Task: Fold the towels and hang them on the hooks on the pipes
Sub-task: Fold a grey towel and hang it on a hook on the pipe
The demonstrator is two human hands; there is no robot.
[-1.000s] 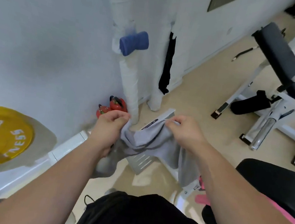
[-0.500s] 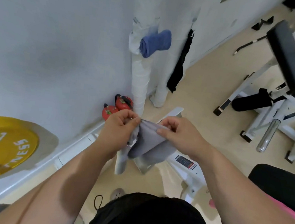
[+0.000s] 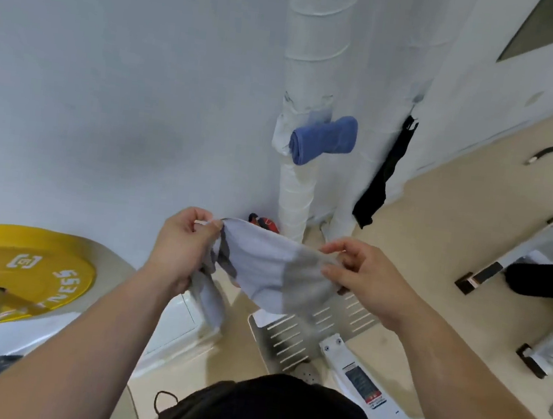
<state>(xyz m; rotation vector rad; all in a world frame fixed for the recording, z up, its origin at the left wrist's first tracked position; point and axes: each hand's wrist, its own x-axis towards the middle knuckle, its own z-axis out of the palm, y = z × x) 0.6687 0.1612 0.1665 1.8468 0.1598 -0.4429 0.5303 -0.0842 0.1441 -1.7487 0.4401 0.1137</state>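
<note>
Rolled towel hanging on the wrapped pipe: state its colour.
Blue rolled cloth towel; head view shows it.

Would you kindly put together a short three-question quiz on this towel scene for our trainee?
1. True or false: the left hand and the right hand both pinch the grey towel.
2. What colour is the rolled towel hanging at the wrapped pipe? A red; B blue; C green.
3. Fill in: in the head view, the black cloth hangs to the ___ of the rolled towel.
Key: 1 true; 2 B; 3 right.
</note>
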